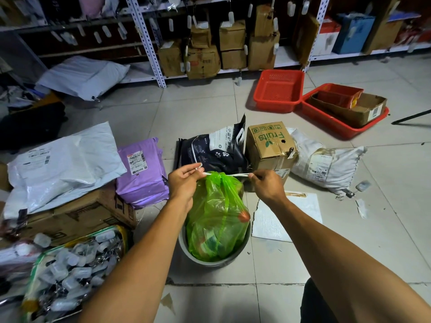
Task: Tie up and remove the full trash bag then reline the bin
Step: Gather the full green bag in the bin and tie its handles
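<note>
While the thin, soft green trash bag [217,217] is sagging in the bin [210,259] below them, the left hand [184,180] and right hand [268,185] are pinching its white drawstring [233,175], probably the safest hold.

this looks like a parcel depot or stockroom. metal shelves [149,43] along the back wall hold taped cardboard boxes [232,34], many with small white tags hanging in front. on the tiled floor [205,106] lie sealed mailing bags with printed shipping labels: a grey one [65,164], a purple one [140,173] and a white sack [326,164]. beside them sit a box marked "fruits" [270,145], red plastic baskets [279,92] and a bag full of small tags [74,269].
</note>
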